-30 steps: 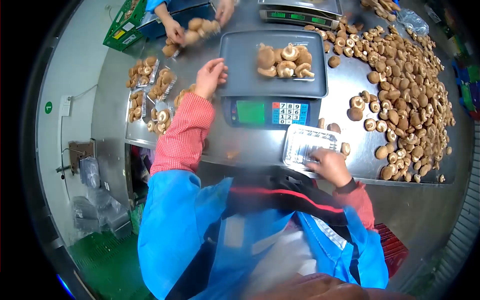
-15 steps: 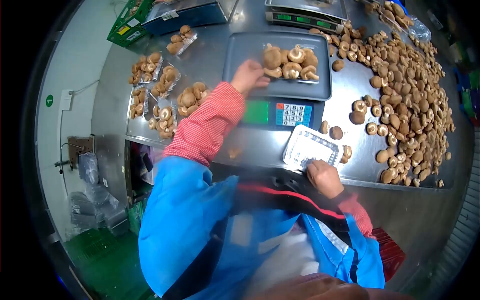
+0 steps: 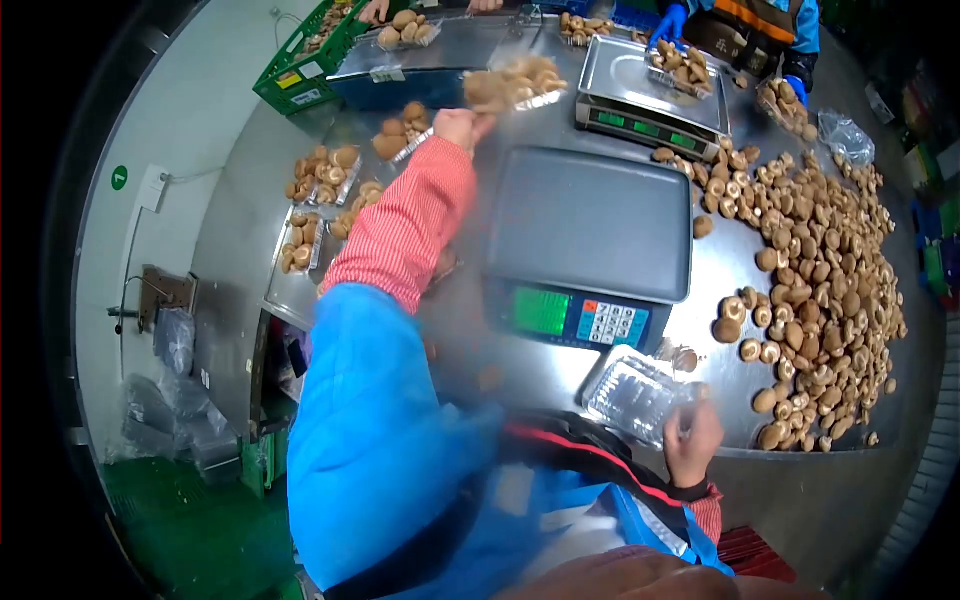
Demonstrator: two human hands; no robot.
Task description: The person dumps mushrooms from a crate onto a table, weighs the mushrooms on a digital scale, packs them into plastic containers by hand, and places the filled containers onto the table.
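My left hand [image 3: 463, 130] is closed on the near end of a tray of mushrooms [image 3: 515, 85], held above the table beyond the scale's upper left corner; the tray is blurred by motion. My right hand [image 3: 693, 445] is at the table's front edge, fingers bent around a blurred mushroom [image 3: 701, 392]. Just left of it lies an unfilled clear plastic tray [image 3: 632, 388]. The grey scale platform [image 3: 590, 225] is bare, with its green display [image 3: 541, 311] and keypad below.
A large pile of loose mushrooms [image 3: 830, 290] covers the right side. Filled trays [image 3: 323, 175] stand on the left. A second scale [image 3: 650, 90] stands behind, where a co-worker's blue-gloved hand [image 3: 668, 25] touches a tray. A green crate [image 3: 300, 80] is at the far left.
My left hand has lifted the tray of mushrooms off the scale and carried it up and left. My right hand has shifted from the unfilled tray's edge to its right. The view has moved.
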